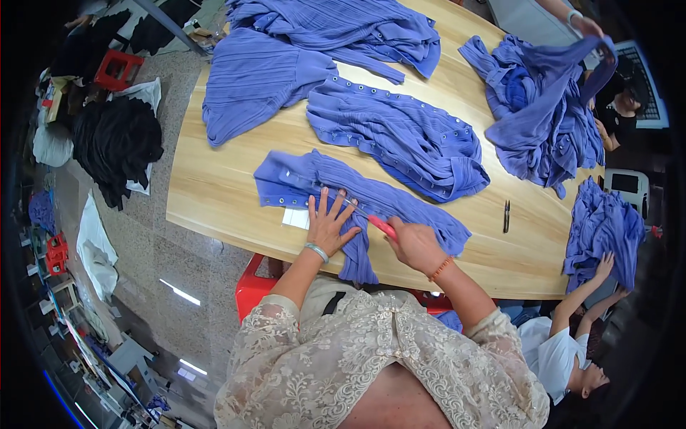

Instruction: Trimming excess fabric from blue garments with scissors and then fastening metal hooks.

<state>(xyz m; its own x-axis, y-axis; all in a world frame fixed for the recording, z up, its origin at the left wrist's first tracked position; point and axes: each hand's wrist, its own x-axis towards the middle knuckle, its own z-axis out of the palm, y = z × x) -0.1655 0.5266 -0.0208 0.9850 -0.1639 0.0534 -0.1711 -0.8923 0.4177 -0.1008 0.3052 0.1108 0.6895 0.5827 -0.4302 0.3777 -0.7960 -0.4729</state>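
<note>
A ribbed blue-violet garment with a row of metal eyelets lies near the table's front edge. My left hand presses flat on its left part, fingers spread. My right hand is closed around the pinkish-red handle of a thin-shafted tool. The metal shaft points left toward my left fingertips, and its tip is too small to make out. A white card sticks out from under the garment beside my left hand. Just beyond lies another eyelet-edged garment.
More blue-violet garments cover the far side of the wooden table. Small dark thread snips lie at right. Co-workers handle a garment pile and another garment on the right. A red stool stands below the front edge.
</note>
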